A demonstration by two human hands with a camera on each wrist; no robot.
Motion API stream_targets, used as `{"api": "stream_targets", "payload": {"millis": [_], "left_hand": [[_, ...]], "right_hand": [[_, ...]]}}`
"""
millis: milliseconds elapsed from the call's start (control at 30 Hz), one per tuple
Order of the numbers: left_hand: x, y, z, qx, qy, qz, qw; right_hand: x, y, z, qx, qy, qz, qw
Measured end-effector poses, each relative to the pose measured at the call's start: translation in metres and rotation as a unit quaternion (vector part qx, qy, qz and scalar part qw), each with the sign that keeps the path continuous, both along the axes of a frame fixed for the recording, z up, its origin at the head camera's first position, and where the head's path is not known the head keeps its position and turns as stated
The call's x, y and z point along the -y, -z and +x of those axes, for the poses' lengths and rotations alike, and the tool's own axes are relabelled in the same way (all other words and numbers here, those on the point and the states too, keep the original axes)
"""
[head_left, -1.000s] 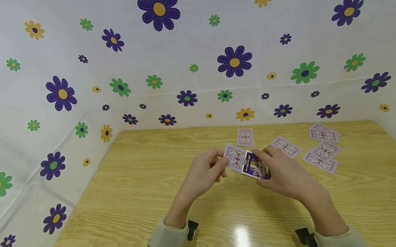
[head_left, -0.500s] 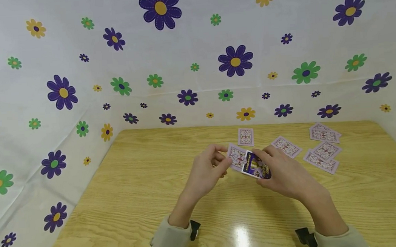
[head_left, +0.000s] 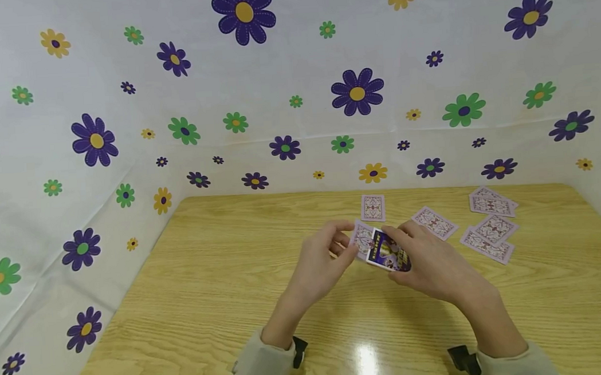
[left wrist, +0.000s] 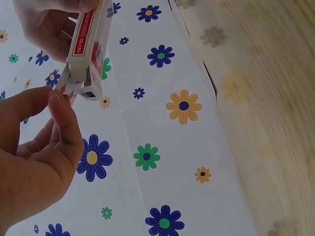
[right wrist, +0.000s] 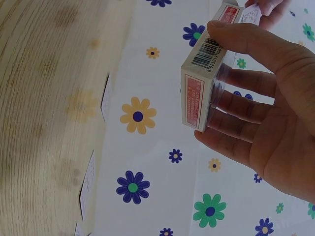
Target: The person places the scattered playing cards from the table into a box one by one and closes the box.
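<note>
My right hand (head_left: 434,265) grips a small card box (head_left: 385,251) above the table, thumb on one edge and fingers on the other. Its dark purple printed face is up in the head view; the right wrist view shows a barcode on one narrow side (right wrist: 204,54). Between thumb and index finger, my left hand (head_left: 322,263) pinches a playing card (head_left: 363,238) with a pink patterned back. The card's right part is hidden at the box's left end. In the left wrist view, small white flaps (left wrist: 64,78) stand at that end, close to the left fingertips.
Face-down cards lie on the wooden table (head_left: 235,306): one card (head_left: 373,208) at the back, another card (head_left: 435,223) beyond the right hand, and two overlapping groups, a far group (head_left: 491,205) and a nearer group (head_left: 494,230), at right. A flower-printed cloth (head_left: 283,68) surrounds the table.
My left hand has moved right towards the box with the card, and less of the card shows outside the box. The right hand and box have stayed nearly still.
</note>
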State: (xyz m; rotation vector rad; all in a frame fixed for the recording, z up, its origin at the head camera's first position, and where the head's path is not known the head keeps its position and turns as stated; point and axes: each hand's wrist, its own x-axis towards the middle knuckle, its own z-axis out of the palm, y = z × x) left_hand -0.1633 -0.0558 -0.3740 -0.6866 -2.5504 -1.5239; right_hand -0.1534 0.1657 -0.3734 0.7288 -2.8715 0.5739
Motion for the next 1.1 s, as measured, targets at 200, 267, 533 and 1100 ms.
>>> {"api": "stream_targets", "payload": {"millis": [200,267,533,1100], "left_hand": [[-0.004,0.002,0.002,-0.014,0.0,-0.02,0.9997],[-0.006,0.003,0.002,-0.016,0.001,-0.025,0.9995],[-0.011,0.005,0.004,-0.023,0.01,-0.044,0.9987],[-0.015,0.008,0.006,-0.043,0.008,-0.078,0.996]], "right_hand": [[0.0,0.0,0.0,0.001,0.001,-0.002,1.0],[0.0,0.0,0.0,0.001,0.001,-0.003,1.0],[0.001,0.0,-0.001,-0.001,-0.002,-0.004,1.0],[0.002,-0.001,0.0,-0.002,-0.004,-0.005,1.0]]}}
